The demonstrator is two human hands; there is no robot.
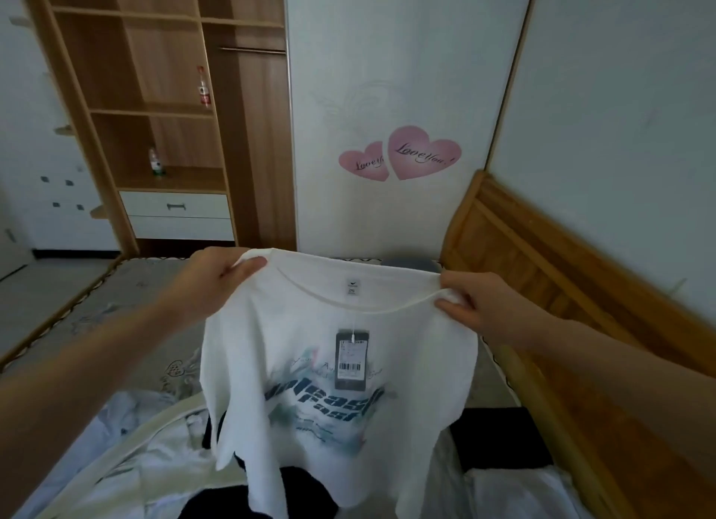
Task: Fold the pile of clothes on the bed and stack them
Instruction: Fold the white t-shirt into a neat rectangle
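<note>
Open wooden wardrobe shelves stand at the far left, beyond the patterned grey mattress. Left hand pinches one shoulder of the white printed T-shirt, held up over the heap of white and black clothes; a grey barcode tag hangs from its collar. Right hand pinches the other shoulder, beside the wooden bed frame.

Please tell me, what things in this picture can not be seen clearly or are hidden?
- Swing tag on the T-shirt, head view: text too small and blurred.
- Neck label: brand too small to read.
- Clothes pile: partly hidden behind the T-shirt, cut off by the bottom edge.
- Smaller heart sticker: writing covered by the bigger heart.
- Left hand and right hand: some fingertips hidden in the fabric.
</note>
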